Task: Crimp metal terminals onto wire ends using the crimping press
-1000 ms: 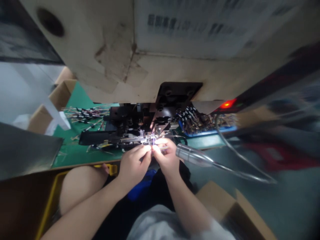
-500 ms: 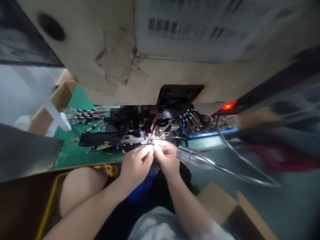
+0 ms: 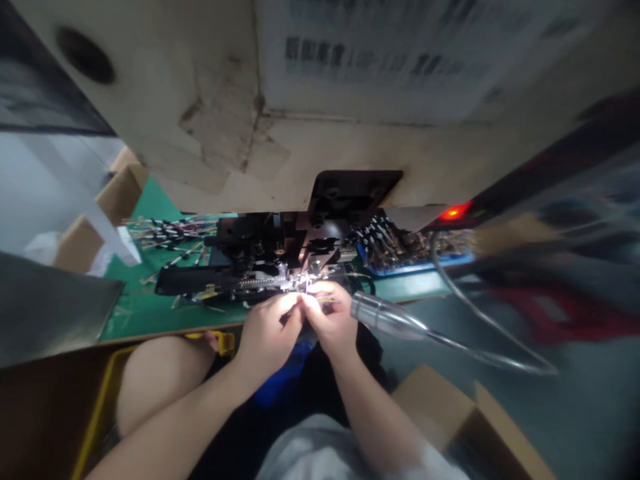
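Note:
My left hand and my right hand meet fingertip to fingertip just in front of the lit working point of a crimping-type machine. Both are closed in a pinch. Thin wires show between the fingers of my right hand, and a bluish strand rises from the fingertips toward the machine. What my left fingers pinch is mostly hidden, though it seems to be the same wires. A strip of small metal terminals runs along the feed track, left of my fingertips.
The machine's pale housing hangs low overhead. A metal lamp on a bent stem stands close by my right hand. Wire bundles lie on the green table; a blue tray holds more. An open carton sits lower right.
My fingertips have drawn slightly back from the machine, and a bluish strand now shows above them. Both hands remain pinched together. The view has shifted a little.

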